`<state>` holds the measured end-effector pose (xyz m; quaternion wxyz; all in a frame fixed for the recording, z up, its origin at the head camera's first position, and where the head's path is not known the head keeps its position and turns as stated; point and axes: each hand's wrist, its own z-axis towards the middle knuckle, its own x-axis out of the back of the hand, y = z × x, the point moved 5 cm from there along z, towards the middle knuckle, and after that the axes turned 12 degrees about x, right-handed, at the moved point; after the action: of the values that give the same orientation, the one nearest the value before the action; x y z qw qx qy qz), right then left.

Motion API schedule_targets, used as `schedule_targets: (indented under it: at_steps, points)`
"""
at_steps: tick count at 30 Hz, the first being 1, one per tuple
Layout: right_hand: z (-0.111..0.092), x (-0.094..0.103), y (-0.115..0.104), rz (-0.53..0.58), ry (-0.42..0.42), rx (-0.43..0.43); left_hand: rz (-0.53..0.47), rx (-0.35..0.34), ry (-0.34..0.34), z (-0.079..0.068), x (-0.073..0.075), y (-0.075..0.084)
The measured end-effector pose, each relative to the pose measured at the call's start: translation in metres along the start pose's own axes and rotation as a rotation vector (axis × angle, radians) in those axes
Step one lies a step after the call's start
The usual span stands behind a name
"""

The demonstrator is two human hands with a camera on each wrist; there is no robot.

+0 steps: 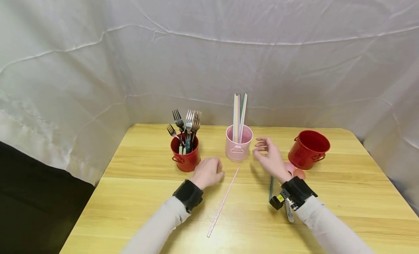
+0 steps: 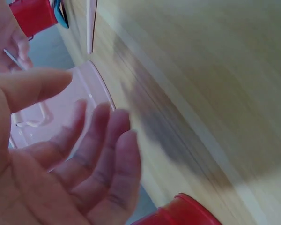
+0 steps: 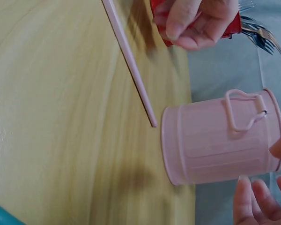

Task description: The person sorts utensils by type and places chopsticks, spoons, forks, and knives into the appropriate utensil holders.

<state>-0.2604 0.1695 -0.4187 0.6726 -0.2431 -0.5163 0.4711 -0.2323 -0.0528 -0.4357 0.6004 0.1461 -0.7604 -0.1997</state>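
A pink bucket (image 1: 238, 153) stands upright at the middle of the table, holding several straws (image 1: 241, 117). My right hand (image 1: 270, 157) hovers just right of it, fingers parted and loosely bent with nothing between them; in the right wrist view its fingertips come near the bucket's rim. My left hand (image 1: 207, 172) is between the red bucket of forks (image 1: 187, 161) and the pink one. Its fingers (image 2: 124, 154) curve loosely around nothing. A single pink straw (image 1: 223, 202) lies on the table between my two arms, one end near the pink bucket's base.
Several forks (image 1: 189, 119) stick up from the left red bucket. Another red bucket (image 1: 306, 154) stands at the right. Partly hidden under my right wrist lie utensils with pink and orange round ends (image 1: 299, 173) and a teal handle (image 1: 271, 187). Grey cloth (image 1: 209, 72) hangs behind the table.
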Motion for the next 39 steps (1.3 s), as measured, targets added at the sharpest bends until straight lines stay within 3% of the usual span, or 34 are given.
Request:
schedule_targets:
  at_steps: [5,10,21,28,39]
  points:
    - [0.002,-0.010,0.004,0.076,-0.007,-0.026,0.066,0.024,-0.095,-0.012,-0.006,-0.001]
    - [0.007,-0.022,0.003,0.116,-0.039,-0.029,0.146,0.042,-0.139,-0.022,-0.012,0.003]
    - [0.026,-0.039,-0.002,0.131,-0.035,-0.016,0.276,0.072,-0.124,-0.025,-0.024,0.009]
    - [0.034,-0.042,0.004,0.103,-0.016,-0.062,0.309,0.053,-0.144,-0.026,-0.029,0.017]
    - [0.037,-0.046,0.007,0.047,-0.004,-0.040,0.306,0.060,-0.126,-0.025,-0.032,0.015]
